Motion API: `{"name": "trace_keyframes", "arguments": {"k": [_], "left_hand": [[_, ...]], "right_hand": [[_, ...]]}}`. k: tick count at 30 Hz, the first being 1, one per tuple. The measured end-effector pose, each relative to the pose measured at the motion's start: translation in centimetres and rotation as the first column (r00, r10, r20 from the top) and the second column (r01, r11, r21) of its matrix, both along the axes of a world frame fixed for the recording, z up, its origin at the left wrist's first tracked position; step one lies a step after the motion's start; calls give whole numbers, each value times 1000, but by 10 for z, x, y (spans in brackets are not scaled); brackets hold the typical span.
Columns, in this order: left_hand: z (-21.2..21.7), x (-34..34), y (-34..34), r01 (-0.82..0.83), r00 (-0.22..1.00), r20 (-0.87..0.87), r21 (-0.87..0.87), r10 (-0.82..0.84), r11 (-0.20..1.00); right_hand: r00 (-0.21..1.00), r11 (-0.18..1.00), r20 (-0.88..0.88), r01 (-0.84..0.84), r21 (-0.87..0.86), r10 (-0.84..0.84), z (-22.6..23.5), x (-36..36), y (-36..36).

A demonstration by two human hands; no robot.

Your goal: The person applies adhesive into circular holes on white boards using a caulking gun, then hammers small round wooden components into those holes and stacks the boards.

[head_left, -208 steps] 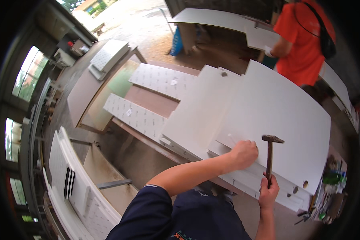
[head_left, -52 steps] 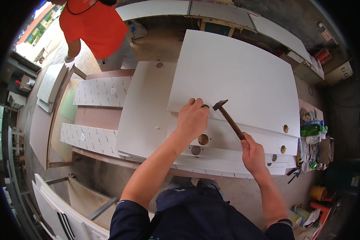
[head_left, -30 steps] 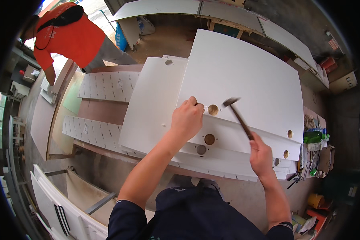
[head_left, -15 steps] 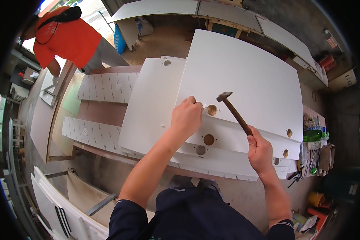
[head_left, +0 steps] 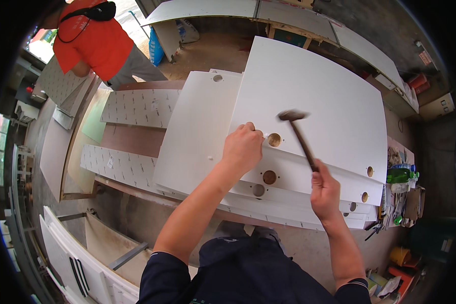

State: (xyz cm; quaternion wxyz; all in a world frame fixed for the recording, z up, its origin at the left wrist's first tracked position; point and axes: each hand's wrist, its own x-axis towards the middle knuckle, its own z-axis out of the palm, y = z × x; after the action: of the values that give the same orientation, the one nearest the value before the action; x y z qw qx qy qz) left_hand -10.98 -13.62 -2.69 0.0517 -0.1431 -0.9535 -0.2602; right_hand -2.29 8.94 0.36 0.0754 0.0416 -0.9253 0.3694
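Observation:
My right hand [head_left: 325, 196] is wrapped round the wooden handle of a hammer [head_left: 303, 142]. The hammer's head is blurred by motion and hangs above the top white panel [head_left: 309, 86]. On that panel's near edge rests my left hand [head_left: 244, 148], its fingers pinched on a small white plastic piece [head_left: 265, 135]. This piece is just left of a round hinge hole [head_left: 274, 140]; most of it is hidden by the fingers. Several white panels lie stacked beneath, fanned out toward me, with more round holes [head_left: 269, 177]. Another small white piece [head_left: 210, 157] lies on the panel at left [head_left: 197, 121].
A person in an orange shirt [head_left: 93, 43] stands at far left, beside patterned boards [head_left: 61, 83]. Tools and a green bottle [head_left: 399, 176] crowd the table's right end. A white cabinet [head_left: 86, 263] stands at lower left. A long bench [head_left: 202, 11] runs along the back.
The hammer has swung, its head now smeared and tilted differently. My left hand keeps its place by the hole. The other person has shifted, and a patterned board now shows near them.

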Motion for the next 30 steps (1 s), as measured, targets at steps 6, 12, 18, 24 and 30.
{"name": "trace_keyframes", "arguments": {"k": [6, 12, 18, 24, 30], "left_hand": [[-2, 4, -10, -43, 998, 40, -14, 43, 999], [9, 24, -30, -130, 991, 12, 181, 130, 975], [14, 42, -30, -174, 985, 68, 268, 161, 948], [23, 35, 16, -65, 995, -41, 380, 87, 923], [19, 32, 152, 217, 976, -94, 436, -196, 873]], "right_hand": [[989, 998, -135, -47, 49, 53, 13, -5, -1], [992, 966, 91, -107, 235, 87, 10, -10, 5], [976, 953, 181, -164, 255, 120, 0, -11, 4], [999, 995, 32, 25, -92, -23, 21, 11, 34], [952, 934, 92, 305, -186, -292, -13, 83, 153]]}}
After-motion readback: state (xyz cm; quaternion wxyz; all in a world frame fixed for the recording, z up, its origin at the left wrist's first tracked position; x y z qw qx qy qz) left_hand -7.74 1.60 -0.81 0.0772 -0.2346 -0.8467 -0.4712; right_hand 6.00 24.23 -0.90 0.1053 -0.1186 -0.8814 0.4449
